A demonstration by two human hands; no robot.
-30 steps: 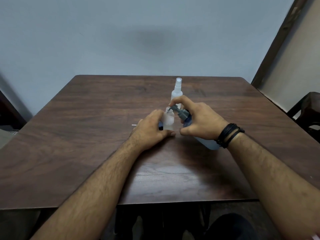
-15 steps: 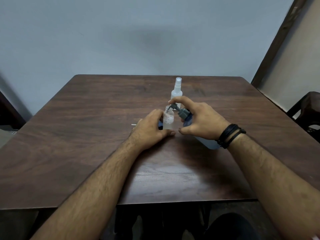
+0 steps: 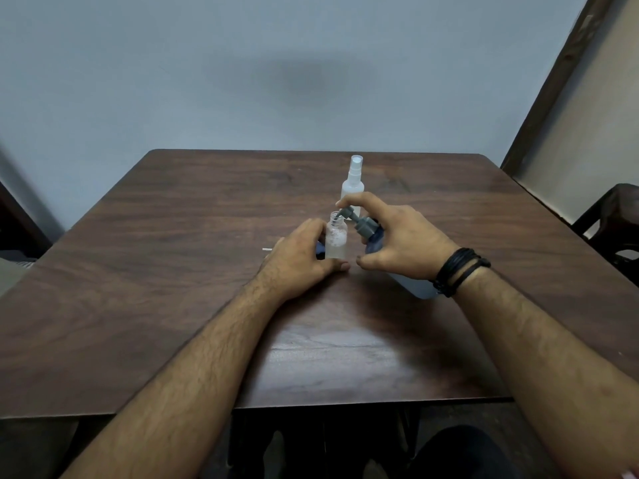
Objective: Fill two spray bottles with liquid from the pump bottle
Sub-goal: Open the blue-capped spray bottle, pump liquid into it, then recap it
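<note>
A small clear plastic spray bottle (image 3: 336, 240), uncapped with a threaded neck, stands near the middle of the wooden table (image 3: 173, 271), holding frothy liquid. The left hand (image 3: 297, 262) grasps it. The right hand (image 3: 403, 242) grips the tilted pump bottle (image 3: 375, 238), forefinger on its grey pump head (image 3: 349, 213), the spout over the open neck. A second, capped frosted spray bottle (image 3: 352, 186) stands upright behind, nearer the far edge. Black cord bands (image 3: 456, 271) circle the right wrist.

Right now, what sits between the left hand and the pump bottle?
Head view: the open spray bottle, held upright by the left hand, with the pump bottle nozzle tilted over its mouth.
</note>
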